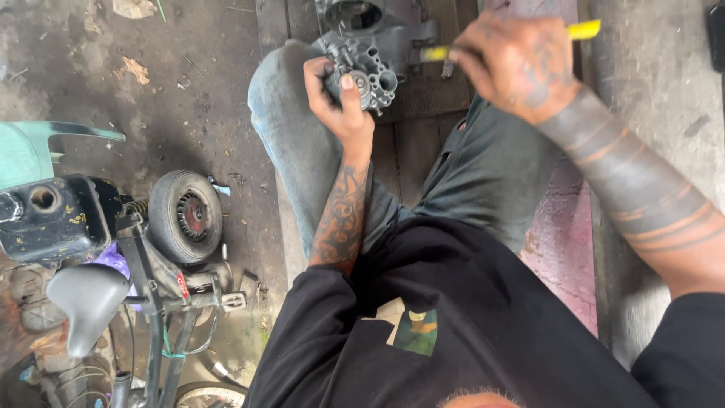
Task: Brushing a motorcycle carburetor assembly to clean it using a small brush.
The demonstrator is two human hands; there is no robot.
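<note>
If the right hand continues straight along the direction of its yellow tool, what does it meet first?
Probably the grey metal carburetor held by the left hand; the right hand points its yellow tool there, though depth is unclear.

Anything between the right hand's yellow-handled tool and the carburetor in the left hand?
Nothing visible does. The left hand holds the carburetor over the knee; the right hand holds the yellow-handled tool pointing toward it from the right, with only open air between. The tool's tip is too small to make out.

Bare floor (196, 83) left; small motorbike (151, 234) (low-left) blocks.
</note>
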